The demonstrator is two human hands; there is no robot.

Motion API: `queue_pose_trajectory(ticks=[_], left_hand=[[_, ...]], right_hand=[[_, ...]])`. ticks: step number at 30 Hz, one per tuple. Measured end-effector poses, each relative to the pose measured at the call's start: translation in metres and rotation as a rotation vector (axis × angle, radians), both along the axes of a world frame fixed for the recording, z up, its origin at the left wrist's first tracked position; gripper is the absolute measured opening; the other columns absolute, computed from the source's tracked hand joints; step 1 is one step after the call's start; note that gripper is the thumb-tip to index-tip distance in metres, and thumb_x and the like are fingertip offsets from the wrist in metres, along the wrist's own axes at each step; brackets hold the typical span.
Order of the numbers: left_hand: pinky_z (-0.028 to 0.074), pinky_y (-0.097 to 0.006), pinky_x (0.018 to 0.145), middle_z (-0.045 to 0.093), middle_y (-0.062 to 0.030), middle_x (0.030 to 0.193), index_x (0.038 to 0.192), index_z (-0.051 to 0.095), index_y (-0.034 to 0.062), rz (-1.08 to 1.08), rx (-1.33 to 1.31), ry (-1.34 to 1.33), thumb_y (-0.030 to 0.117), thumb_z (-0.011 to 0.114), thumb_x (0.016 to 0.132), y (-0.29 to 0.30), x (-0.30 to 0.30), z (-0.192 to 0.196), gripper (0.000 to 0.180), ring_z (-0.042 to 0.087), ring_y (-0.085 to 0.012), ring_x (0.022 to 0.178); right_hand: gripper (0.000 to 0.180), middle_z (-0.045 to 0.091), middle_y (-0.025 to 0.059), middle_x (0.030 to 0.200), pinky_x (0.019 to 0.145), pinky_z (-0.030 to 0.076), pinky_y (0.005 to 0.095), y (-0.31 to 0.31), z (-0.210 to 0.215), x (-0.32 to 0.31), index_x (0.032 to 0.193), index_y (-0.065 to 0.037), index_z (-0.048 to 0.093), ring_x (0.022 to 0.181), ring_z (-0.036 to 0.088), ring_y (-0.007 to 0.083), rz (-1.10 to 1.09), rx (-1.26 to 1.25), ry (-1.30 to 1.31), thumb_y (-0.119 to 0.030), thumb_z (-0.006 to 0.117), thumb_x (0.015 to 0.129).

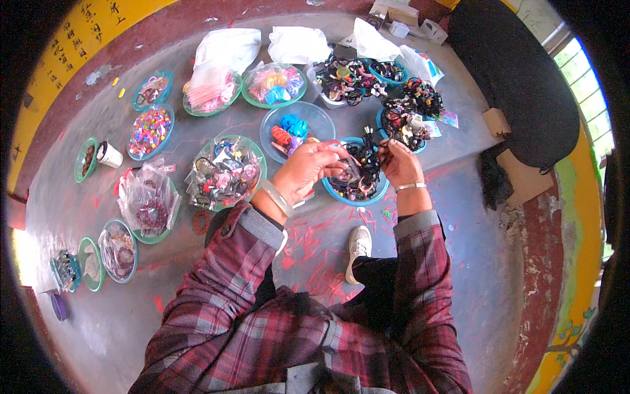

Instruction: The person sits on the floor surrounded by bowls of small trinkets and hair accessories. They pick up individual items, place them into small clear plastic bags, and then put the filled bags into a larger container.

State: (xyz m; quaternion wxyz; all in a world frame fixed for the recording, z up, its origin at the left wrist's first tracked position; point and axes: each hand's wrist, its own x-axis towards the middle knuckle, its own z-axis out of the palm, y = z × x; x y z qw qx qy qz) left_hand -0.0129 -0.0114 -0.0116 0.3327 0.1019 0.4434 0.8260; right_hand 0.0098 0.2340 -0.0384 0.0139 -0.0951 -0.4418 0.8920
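Both my hands are raised over a blue basin [336, 195] heaped with black hair ties [357, 189]. My left hand [308, 169], with a bangle at its wrist, is closed in a pinch at the basin's left side. Something thin and see-through seems to hang by its fingertips, too small to make out. At the basin's right side my right hand [401, 165] has its fingertips pressed together on a bunch of black hair ties [369, 157]. How many cords it grips is hidden.
A clear basin [272, 125] with blue, red and purple pieces stands just beyond my left hand. Left of it is a green basin [260, 154] of bagged accessories. More basins and white bags [298, 44] lie farther off. A black covered object [518, 72] stands right.
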Motion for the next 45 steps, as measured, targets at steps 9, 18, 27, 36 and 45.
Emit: queue_pose_trajectory(ticks=[9, 18, 27, 36, 45], left_hand=[[0.051, -0.034, 0.080, 0.058, -0.0143, 0.103, 0.097, 0.053, -0.0006, -0.158, 0.303, -0.056, 0.004, 0.049, 0.085, 0.004, 0.011, 0.014, 0.014, 0.060, -0.0268, 0.090], [0.049, -0.035, 0.084, 0.059, -0.0123, 0.102, 0.102, 0.054, -0.0047, -0.075, 0.231, 0.049, 0.006, 0.047, 0.085, 0.000, 0.012, 0.017, 0.020, 0.060, -0.0238, 0.091], [0.045, -0.025, 0.081, 0.060, -0.0045, 0.096, 0.102, 0.058, -0.0035, -0.139, -0.027, 0.413, 0.008, 0.049, 0.086, 0.012, 0.018, 0.007, 0.021, 0.056, -0.0115, 0.089], [0.047, -0.033, 0.085, 0.060, -0.0113, 0.098, 0.100, 0.057, -0.0042, -0.179, 0.171, 0.107, 0.005, 0.047, 0.086, 0.011, 0.021, 0.014, 0.019, 0.060, -0.0213, 0.091], [0.050, -0.033, 0.081, 0.060, -0.0131, 0.098, 0.097, 0.056, -0.0032, -0.139, 0.178, 0.056, 0.006, 0.050, 0.085, 0.009, 0.021, 0.016, 0.016, 0.061, -0.0235, 0.088]], right_hand=[[0.016, 0.062, 0.0060, 0.084, 0.068, 0.045, 0.0253, -0.061, 0.045, 0.057, 0.092, -0.002, 0.061, 0.073, 0.057, 0.0137, 0.037, 0.148, 0.204, -0.011, 0.050, 0.086], [0.021, 0.062, 0.0049, 0.081, 0.073, 0.042, 0.0234, -0.040, 0.066, 0.065, 0.093, 0.001, 0.062, 0.078, 0.057, 0.0131, -0.292, 0.583, 0.180, -0.003, 0.053, 0.074], [0.030, 0.054, 0.0121, 0.113, 0.092, 0.037, 0.0318, -0.060, 0.062, 0.061, 0.097, -0.003, 0.061, 0.109, 0.048, 0.0213, -0.226, 1.001, 0.394, -0.010, 0.068, 0.069], [0.018, 0.063, 0.0085, 0.093, 0.073, 0.049, 0.0269, -0.061, 0.062, 0.064, 0.095, 0.001, 0.062, 0.083, 0.060, 0.0164, -0.005, 0.135, 0.088, -0.012, 0.058, 0.083], [0.019, 0.063, 0.0083, 0.088, 0.071, 0.050, 0.0312, -0.055, 0.046, 0.057, 0.091, -0.002, 0.060, 0.079, 0.062, 0.0188, -0.004, -0.119, 0.036, -0.019, 0.057, 0.084]])
